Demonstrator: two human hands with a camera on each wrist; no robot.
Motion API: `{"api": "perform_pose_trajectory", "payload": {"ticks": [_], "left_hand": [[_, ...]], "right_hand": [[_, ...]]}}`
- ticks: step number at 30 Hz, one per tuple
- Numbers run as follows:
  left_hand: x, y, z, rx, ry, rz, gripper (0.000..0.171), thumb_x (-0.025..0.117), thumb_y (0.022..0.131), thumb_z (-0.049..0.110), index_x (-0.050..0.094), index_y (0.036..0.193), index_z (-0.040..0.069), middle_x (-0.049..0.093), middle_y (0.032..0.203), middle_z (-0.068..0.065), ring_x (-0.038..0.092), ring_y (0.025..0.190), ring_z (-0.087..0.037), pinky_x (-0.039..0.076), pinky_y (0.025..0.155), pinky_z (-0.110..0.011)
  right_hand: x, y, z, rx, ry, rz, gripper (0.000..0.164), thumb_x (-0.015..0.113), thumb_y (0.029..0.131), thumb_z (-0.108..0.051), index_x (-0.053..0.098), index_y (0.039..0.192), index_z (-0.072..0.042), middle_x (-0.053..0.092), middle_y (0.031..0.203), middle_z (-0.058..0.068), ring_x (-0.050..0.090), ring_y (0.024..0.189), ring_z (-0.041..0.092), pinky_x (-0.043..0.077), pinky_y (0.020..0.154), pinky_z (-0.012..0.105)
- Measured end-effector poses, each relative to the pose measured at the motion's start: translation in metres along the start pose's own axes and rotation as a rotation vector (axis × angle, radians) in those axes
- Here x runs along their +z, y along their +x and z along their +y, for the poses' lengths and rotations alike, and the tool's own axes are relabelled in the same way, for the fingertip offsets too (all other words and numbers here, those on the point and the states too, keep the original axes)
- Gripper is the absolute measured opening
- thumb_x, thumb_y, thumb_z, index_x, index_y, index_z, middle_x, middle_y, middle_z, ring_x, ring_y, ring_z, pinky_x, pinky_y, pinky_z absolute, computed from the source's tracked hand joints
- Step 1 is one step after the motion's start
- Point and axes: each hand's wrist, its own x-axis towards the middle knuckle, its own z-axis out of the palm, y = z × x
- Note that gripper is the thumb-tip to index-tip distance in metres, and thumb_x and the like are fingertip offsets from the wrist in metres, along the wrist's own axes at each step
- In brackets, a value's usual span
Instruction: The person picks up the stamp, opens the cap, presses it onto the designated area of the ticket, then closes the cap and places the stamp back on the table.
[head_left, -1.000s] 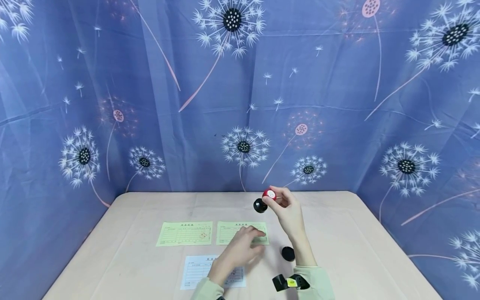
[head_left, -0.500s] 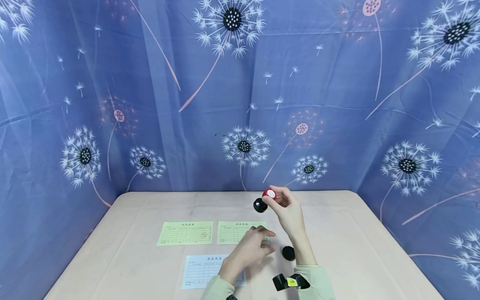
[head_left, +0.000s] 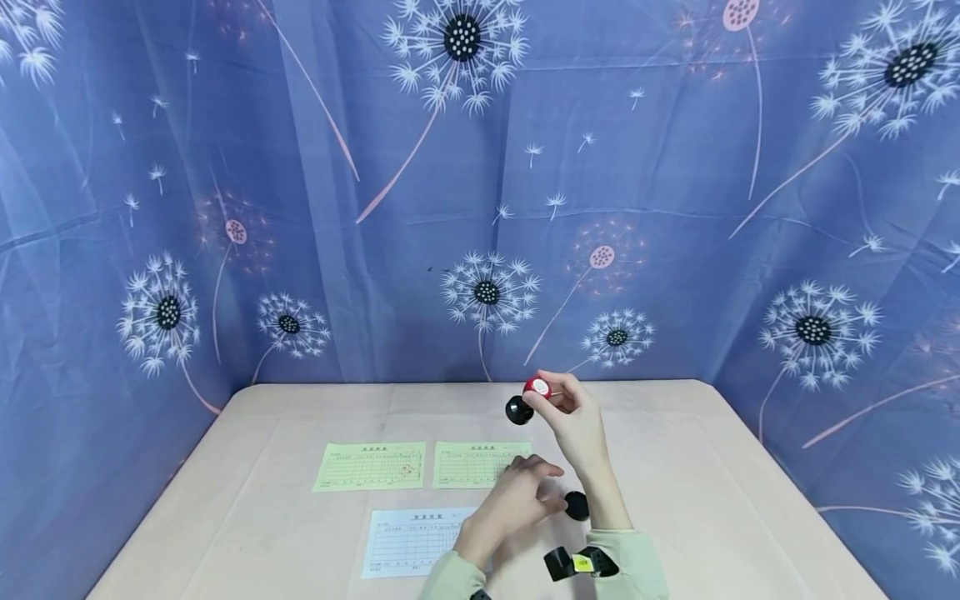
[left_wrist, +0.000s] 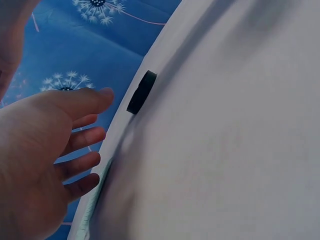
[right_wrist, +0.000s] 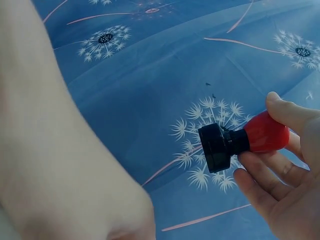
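My right hand (head_left: 576, 421) holds up a stamp (right_wrist: 267, 132) by its red rounded handle, pinched between thumb and fingers. The stamp's black base points away to the left. On the table lies a round black stamp cap (head_left: 577, 506), partly behind the right forearm in the head view. Beside that cap is my left hand (head_left: 517, 493), its fingers loosely bent and apart. In the left wrist view, a gap shows between the thumb and the cap (left_wrist: 142, 92). Part of a green slip (head_left: 468, 462) is covered by the left hand.
Another green slip (head_left: 367, 468) with a red stamp mark lies farther left. A white-blue slip (head_left: 408, 542) lies nearer me, partly under the left forearm. The pale table (head_left: 247, 500) meets a blue dandelion-print curtain (head_left: 405, 300) at the back and sides.
My left hand has moved to the right, off the right green slip and up close to the black cap. The right hand stays in place with the stamp.
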Motion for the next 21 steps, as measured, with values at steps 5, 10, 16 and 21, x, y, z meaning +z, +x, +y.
{"api": "perform_pose_trajectory", "payload": {"ticks": [5,10,16,21], "left_hand": [[0.007,0.002,0.000,-0.037,-0.027,-0.041,0.042,0.075,0.084,0.039,0.068,0.122,0.022,0.066,0.119,0.008,0.058,0.119,-0.014,0.038,0.113,-0.035],[0.010,0.002,0.001,-0.014,0.055,-0.032,0.047,0.079,0.079,0.045,0.069,0.120,0.024,0.066,0.115,0.009,0.057,0.109,-0.012,0.043,0.103,-0.027],[0.012,0.000,0.002,0.004,0.109,-0.020,0.049,0.083,0.075,0.043,0.070,0.118,0.024,0.066,0.114,0.010,0.055,0.104,-0.013,0.045,0.097,-0.028],[0.015,0.002,0.002,-0.061,0.015,-0.061,0.051,0.084,0.072,0.043,0.071,0.118,0.024,0.064,0.119,0.012,0.053,0.108,-0.011,0.042,0.100,-0.029]], "right_hand": [[-0.001,0.002,0.006,0.016,-0.003,0.004,0.036,0.076,0.087,-0.010,0.066,0.121,-0.005,0.073,0.094,0.002,0.065,0.075,0.004,0.050,0.072,0.017],[-0.002,0.009,0.025,0.019,0.009,0.025,0.035,0.078,0.086,-0.015,0.068,0.120,-0.013,0.073,0.095,0.004,0.066,0.077,0.007,0.050,0.071,0.018],[-0.006,0.010,0.029,-0.012,0.012,0.017,0.038,0.079,0.085,-0.021,0.068,0.121,-0.011,0.074,0.094,-0.002,0.067,0.078,0.008,0.049,0.071,0.019],[-0.024,0.012,0.030,-0.029,0.038,0.080,0.037,0.078,0.086,-0.013,0.067,0.120,-0.007,0.072,0.088,-0.011,0.067,0.077,0.006,0.051,0.072,0.018]]}}
